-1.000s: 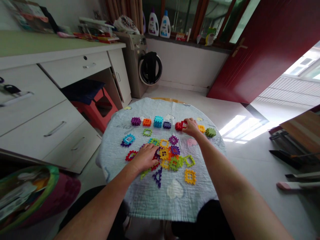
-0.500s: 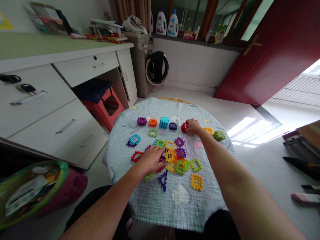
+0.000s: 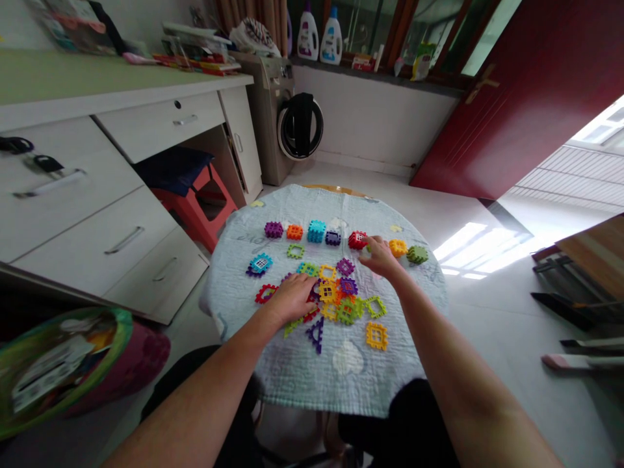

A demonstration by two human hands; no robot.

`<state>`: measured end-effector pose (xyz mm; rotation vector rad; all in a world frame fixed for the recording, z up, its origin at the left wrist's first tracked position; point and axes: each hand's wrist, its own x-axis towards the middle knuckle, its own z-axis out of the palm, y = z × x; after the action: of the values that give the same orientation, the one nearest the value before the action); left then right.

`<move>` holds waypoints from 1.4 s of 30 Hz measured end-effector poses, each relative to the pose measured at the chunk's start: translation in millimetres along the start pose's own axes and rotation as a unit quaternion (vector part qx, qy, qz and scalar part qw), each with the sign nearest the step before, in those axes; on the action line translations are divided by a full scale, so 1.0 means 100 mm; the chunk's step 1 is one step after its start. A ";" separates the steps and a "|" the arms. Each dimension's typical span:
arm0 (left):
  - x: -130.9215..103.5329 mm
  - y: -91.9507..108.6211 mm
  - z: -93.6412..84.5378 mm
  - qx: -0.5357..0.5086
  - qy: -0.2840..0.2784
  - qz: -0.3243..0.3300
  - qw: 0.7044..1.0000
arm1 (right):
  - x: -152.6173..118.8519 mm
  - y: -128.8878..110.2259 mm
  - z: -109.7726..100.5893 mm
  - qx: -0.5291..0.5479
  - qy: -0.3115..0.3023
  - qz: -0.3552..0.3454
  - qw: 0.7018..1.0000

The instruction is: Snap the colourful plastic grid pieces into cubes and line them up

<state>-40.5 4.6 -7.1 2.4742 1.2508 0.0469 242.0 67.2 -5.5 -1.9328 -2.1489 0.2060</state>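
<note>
Red plastic window-block stack (image 3: 357, 240) sits just beside the loosely curled right hand (image 3: 379, 255), whose grip I cannot tell.

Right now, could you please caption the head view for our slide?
Left hand over colourful plastic pieces, right hand beside a red stack, on a cloth-covered round table.

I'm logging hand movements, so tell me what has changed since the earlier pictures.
The right hand has drawn back from the red stack, toward the person, and seems to have let go of it. The red piece it first held beside the stack now appears to lie on top. The left hand stays on the loose pieces.
</note>
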 end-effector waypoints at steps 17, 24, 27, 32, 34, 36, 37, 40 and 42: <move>-0.09 -0.04 -0.05 0.043 -0.031 -0.024 0.998 | -0.93 -0.46 0.23 0.018 -0.118 -0.039 0.992; -0.01 -0.08 0.02 0.063 -0.006 -0.049 0.997 | -0.79 -0.44 0.30 -0.001 -0.122 -0.057 0.991; 0.01 -0.01 0.06 0.058 0.013 -0.054 0.997 | -0.77 -0.41 0.28 0.005 -0.108 -0.041 0.993; 0.04 0.11 0.13 0.051 0.061 -0.085 0.993 | -0.74 -0.30 0.21 0.032 -0.046 0.024 0.998; 0.04 0.13 0.16 0.052 0.079 -0.099 0.991 | -0.73 -0.24 0.21 0.038 -0.033 0.050 0.997; 0.04 0.15 0.18 0.056 0.091 -0.110 0.988 | -0.74 -0.18 0.23 0.043 -0.028 0.069 0.996; 0.05 0.16 0.19 0.059 0.095 -0.112 0.987 | -0.74 -0.15 0.24 0.045 -0.024 0.075 0.996; 0.05 0.18 0.22 0.064 0.106 -0.107 0.986 | -0.77 -0.08 0.24 0.038 0.003 0.081 0.996; 0.06 0.19 0.23 0.061 0.113 -0.104 0.986 | -0.79 -0.09 0.21 0.041 0.022 0.081 0.996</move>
<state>-17.9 -7.8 -22.6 2.4795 1.6470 0.2068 234.8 -10.6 -29.8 -2.0452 -1.9257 0.2721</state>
